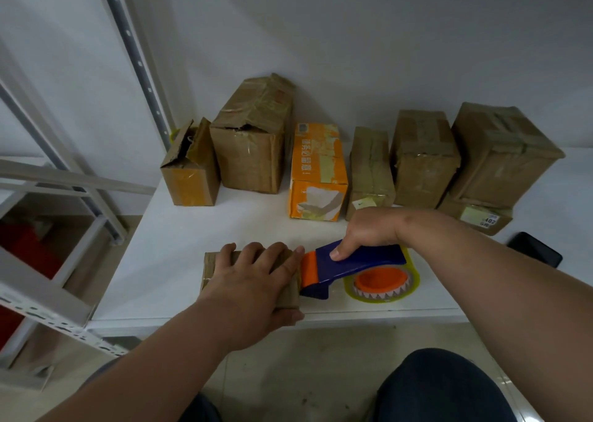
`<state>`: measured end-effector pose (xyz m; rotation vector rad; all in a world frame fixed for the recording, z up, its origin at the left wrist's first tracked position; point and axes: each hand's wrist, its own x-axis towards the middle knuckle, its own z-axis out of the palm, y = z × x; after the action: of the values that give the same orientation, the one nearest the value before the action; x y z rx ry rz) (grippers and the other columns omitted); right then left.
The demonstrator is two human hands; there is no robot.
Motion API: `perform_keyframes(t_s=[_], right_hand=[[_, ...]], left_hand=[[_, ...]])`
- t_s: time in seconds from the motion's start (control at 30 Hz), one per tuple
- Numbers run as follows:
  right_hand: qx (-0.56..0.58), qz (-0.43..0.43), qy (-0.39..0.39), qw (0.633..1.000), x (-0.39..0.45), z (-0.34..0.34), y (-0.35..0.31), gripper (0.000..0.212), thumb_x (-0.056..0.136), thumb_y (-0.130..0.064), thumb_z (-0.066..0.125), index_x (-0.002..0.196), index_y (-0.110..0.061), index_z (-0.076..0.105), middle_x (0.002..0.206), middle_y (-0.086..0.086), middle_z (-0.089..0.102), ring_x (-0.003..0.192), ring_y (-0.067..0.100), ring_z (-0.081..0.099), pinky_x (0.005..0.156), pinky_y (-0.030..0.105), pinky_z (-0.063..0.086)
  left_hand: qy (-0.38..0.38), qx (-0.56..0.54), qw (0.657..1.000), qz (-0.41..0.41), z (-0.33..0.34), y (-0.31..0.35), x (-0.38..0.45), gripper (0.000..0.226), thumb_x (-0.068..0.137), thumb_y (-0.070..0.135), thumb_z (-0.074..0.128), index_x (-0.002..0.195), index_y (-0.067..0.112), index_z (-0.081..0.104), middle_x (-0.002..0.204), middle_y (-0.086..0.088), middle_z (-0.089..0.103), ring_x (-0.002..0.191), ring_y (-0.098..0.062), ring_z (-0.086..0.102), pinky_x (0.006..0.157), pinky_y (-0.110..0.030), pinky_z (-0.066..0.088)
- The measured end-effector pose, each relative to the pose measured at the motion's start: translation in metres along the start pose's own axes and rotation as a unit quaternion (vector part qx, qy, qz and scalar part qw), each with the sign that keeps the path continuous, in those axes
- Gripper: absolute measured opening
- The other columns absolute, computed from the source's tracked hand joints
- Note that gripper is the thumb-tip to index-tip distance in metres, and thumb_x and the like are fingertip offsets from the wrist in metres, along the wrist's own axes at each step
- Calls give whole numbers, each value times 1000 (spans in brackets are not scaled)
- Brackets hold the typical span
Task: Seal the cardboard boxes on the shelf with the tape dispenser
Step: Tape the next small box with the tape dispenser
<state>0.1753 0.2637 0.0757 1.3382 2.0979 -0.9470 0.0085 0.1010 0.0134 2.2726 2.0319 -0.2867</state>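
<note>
Near the front edge of the white shelf board (179,229), a small flat brown cardboard box (214,262) lies under the left hand (253,280), whose fingers are spread nearly straight and press flat on the lid, thumb down at the near right corner. Immediately to the right, the right hand (369,229) is curled round the blue plastic handle of the blue-and-orange tape dispenser (356,266), thumb on top. Its orange blade end touches the box's right edge just beside the left fingertips, and its roll of clear yellowish tape (382,282) trails to the right. So the dispenser's long axis runs left to right, in line with the box, and the box lies directly left of the blade. A pull leftward would probably have to pass under or past the pressing fingers. Seven other cardboard boxes (253,145) stand along the back wall, the leftmost two with torn, gaping tops.
</note>
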Motion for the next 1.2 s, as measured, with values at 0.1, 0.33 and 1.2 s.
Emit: perform_keyframes(t_s=[0.1, 0.33, 1.2], right_hand=[[91, 45, -47, 994, 4, 4, 5, 29, 80, -43, 71, 86, -16, 65, 81, 3, 66, 73, 16, 61, 69, 27, 45], [208, 87, -63, 972, 8, 16, 25, 26, 80, -39, 71, 80, -14, 71, 67, 1, 68, 61, 14, 60, 60, 23, 46], [251, 8, 178, 951, -41, 48, 59, 41, 78, -49, 72, 90, -10, 69, 83, 6, 73, 74, 21, 70, 63, 27, 51]], left_hand=[[10, 3, 1000, 4, 1, 1, -3, 89, 86, 77, 30, 148, 40, -22, 159, 6, 3, 143, -27, 13, 115, -56, 10], [-1, -16, 1000, 18, 3, -5, 1, 86, 87, 76, 31, 140, 49, -32, 162, 6, -6, 147, -27, 3, 116, -59, 4], [18, -83, 995, -55, 5, 5, -19, 76, 86, 66, 4, 151, 35, -19, 155, 15, -28, 145, -10, -25, 119, -48, -12]])
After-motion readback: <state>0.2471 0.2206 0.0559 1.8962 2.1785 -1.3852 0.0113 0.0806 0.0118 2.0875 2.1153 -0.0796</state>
